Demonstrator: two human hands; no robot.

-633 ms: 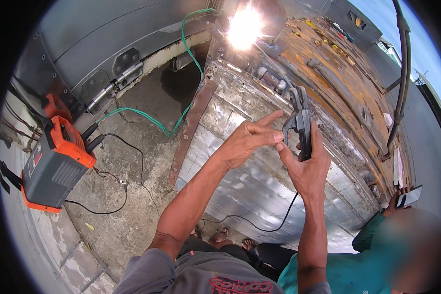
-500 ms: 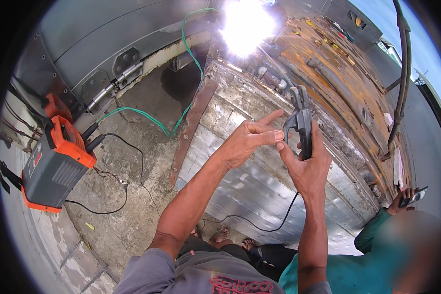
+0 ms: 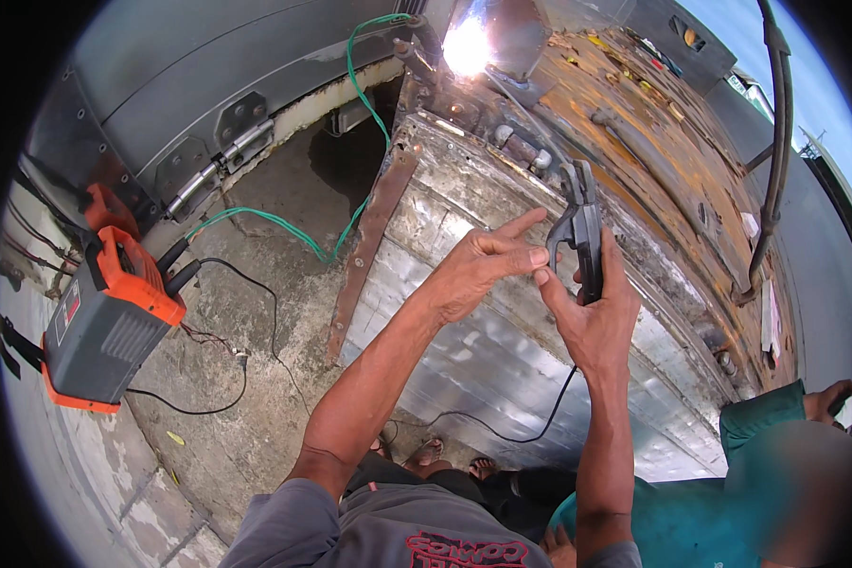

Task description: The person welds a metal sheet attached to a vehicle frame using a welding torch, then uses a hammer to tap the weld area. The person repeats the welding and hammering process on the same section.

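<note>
Rusty deck [image 3: 674, 156], clamp [image 3: 589, 237] in right hand [image 3: 598, 327]

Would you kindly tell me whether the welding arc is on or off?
On: a white glare burns at the tip of the thin rod, beyond the black holder in the right hand.

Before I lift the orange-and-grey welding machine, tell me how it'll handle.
The welding machine is probably stiff, given its boxy shape, and perhaps heavy, judging by its bulk. The green cable running from it would likely trail.
</note>
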